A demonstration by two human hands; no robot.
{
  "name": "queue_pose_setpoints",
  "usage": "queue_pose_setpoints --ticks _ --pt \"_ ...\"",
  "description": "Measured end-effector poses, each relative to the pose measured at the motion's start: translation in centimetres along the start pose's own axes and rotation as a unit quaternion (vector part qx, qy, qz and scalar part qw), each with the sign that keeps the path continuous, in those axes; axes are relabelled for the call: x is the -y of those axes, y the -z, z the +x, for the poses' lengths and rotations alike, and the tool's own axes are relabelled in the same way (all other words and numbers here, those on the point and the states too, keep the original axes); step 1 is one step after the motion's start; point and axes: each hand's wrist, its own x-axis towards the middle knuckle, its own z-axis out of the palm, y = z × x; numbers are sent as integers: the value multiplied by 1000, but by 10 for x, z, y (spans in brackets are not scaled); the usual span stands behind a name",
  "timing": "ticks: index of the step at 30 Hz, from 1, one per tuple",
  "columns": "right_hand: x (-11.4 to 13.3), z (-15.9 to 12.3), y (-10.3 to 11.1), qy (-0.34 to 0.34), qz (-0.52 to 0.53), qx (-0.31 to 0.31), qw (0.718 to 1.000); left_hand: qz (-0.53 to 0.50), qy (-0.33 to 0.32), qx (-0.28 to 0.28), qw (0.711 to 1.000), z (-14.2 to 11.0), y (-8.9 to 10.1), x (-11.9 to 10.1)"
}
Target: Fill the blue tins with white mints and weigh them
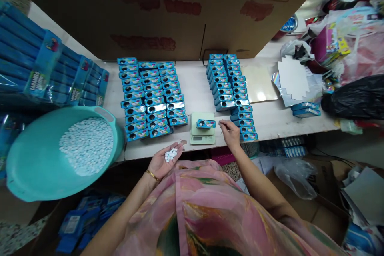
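My left hand (157, 164) is palm up and cupped at the table's front edge, holding a small heap of white tablet candies (171, 155). My right hand (231, 134) hovers just right of a pale green kitchen scale (203, 140), with thumb and forefinger pinched together. Whatever may be between those fingertips is too small to make out. A small blue tin (205, 124) with a dark round opening rests on the scale, a little apart from the right fingertips. On the left, a turquoise tub (33, 160) contains many more such candies.
Rows of blue tins (156, 107) stand left of the scale, with more tins (222, 86) to its right. A large cardboard box (180, 20) closes off the back of the white table (192, 84). Blue packs (39, 60) are stacked at left; a black bag (357, 98) lies right.
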Motion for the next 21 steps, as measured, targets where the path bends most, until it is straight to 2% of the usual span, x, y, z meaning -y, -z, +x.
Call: queue_pose_setpoints --ticks 4,8,13,17,21 --pt "-12 -2 11 -49 15 -16 999 -17 -28 -29 999 -2 16 -3" --pt "-11 1 7 8 1 43 999 -28 -34 -25 999 0 24 -6" --pt "-7 5 -9 77 -67 113 988 -38 -47 -25 998 0 25 -9" --pt "-5 7 -18 107 -91 134 981 -52 -50 -17 997 -2 28 -11" --pt "-2 9 -20 103 -128 152 975 -60 -55 -16 997 -4 35 -10"
